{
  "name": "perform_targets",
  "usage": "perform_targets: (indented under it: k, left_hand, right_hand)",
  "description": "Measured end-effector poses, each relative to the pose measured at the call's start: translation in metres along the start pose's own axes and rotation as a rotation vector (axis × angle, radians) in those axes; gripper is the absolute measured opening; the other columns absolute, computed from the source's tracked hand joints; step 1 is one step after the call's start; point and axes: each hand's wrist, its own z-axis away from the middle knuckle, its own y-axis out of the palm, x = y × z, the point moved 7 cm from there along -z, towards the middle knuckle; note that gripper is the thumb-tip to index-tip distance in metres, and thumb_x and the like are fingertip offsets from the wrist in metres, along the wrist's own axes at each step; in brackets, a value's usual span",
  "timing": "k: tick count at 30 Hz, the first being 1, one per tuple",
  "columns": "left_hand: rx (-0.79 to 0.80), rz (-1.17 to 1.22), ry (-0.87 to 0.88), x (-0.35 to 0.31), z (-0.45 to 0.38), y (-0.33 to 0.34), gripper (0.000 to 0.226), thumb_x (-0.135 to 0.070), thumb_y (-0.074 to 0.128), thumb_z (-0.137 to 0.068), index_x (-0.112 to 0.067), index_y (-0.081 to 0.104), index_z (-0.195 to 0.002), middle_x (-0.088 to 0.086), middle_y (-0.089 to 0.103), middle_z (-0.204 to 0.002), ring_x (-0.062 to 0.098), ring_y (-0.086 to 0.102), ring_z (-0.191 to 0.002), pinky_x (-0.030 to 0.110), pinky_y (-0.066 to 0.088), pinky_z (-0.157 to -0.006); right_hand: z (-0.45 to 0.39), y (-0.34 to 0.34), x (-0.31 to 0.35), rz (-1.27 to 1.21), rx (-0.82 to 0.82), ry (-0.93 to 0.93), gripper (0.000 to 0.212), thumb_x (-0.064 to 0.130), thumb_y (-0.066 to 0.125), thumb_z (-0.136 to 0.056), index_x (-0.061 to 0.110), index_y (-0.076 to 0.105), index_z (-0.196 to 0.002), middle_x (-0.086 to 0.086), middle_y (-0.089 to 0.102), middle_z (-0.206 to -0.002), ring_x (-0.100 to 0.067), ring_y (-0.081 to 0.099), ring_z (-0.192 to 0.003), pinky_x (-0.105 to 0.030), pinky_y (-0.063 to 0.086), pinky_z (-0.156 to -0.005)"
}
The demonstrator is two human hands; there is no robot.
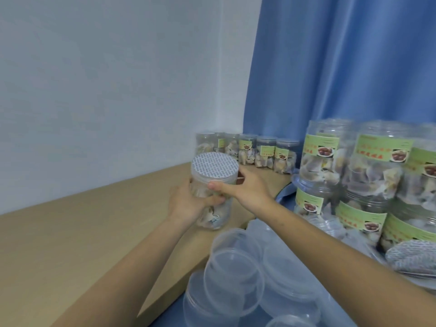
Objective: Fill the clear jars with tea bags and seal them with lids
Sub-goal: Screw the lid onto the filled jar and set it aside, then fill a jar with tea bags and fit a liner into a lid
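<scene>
You hold a clear round jar (213, 199) of tea bags (207, 217) over the tan counter (82, 232), its patterned foil lid (215, 166) on. Your left hand (188, 204) wraps its fingers around the body; your right hand (247, 187) seems to grip under the lid. Labelled filled jars (266, 154) line the back edge, with empty clear plastic lids (233, 277) heaped nearest you.

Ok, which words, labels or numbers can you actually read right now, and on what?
None can be quoted.
Green labels on the stacked jars: red and dark lettering, too blurred.
Labels on the back row of jars: too small.
Held jar's lid: a repeating printed pattern, unreadable.
</scene>
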Motion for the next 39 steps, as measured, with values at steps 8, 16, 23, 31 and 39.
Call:
perform_targets:
  k: [8,16,23,31,39]
  left_hand:
    - [0.047,-0.063,-0.15,0.029,-0.017,0.01,0.101,-0.059,0.086,-0.036,-0.02,0.051,-0.123,0.011,0.066,-0.107,0.024,0.067,-0.09,0.029,0.046,-0.069]
    - [0.226,0.195,-0.183,0.025,-0.079,0.076,0.086,0.008,0.064,-0.08,-0.007,0.015,-0.149,-0.003,0.052,-0.112,0.025,0.053,-0.111,0.037,0.049,-0.093]
    - [0.302,0.207,-0.178,0.006,-0.063,0.092,0.07,0.009,0.056,-0.084,-0.01,0.027,-0.145,0.013,0.044,-0.142,0.027,0.053,-0.121,0.026,0.054,-0.076]
    - [0.257,0.182,0.034,-0.097,0.009,0.09,0.05,0.007,0.051,-0.083,-0.009,0.048,-0.13,0.011,0.063,-0.108,0.024,0.06,-0.104,0.044,0.05,-0.095]
    - [0.346,0.215,0.152,-0.196,0.086,0.167,0.045,0.004,0.048,-0.084,-0.012,0.05,-0.126,0.003,0.064,-0.102,0.022,0.062,-0.1,0.041,0.052,-0.092]
  right_hand:
    - [-0.018,0.005,-0.031,0.183,0.011,0.083,0.096,0.081,0.064,-0.045,0.023,0.05,-0.12,0.009,0.058,-0.114,-0.01,0.054,-0.104,-0.03,0.053,-0.082]
    - [-0.087,0.019,-0.077,0.21,0.111,0.419,0.046,0.005,0.057,-0.086,0.001,0.045,-0.131,-0.016,0.057,-0.125,-0.03,0.058,-0.111,-0.033,0.051,-0.084]
    - [-0.07,0.014,-0.06,0.233,0.089,0.393,0.052,0.013,0.053,-0.089,-0.003,0.036,-0.135,-0.018,0.055,-0.124,-0.03,0.057,-0.109,-0.036,0.051,-0.084]
    - [-0.012,-0.063,0.015,0.201,-0.031,0.161,0.025,0.016,0.05,-0.087,0.017,0.056,-0.111,0.003,0.057,-0.095,-0.019,0.054,-0.094,-0.028,0.048,-0.076]
    - [0.068,-0.198,0.035,0.251,-0.211,0.1,0.038,0.02,0.054,-0.089,0.018,0.052,-0.126,-0.005,0.062,-0.116,-0.019,0.058,-0.102,-0.013,0.045,-0.073]
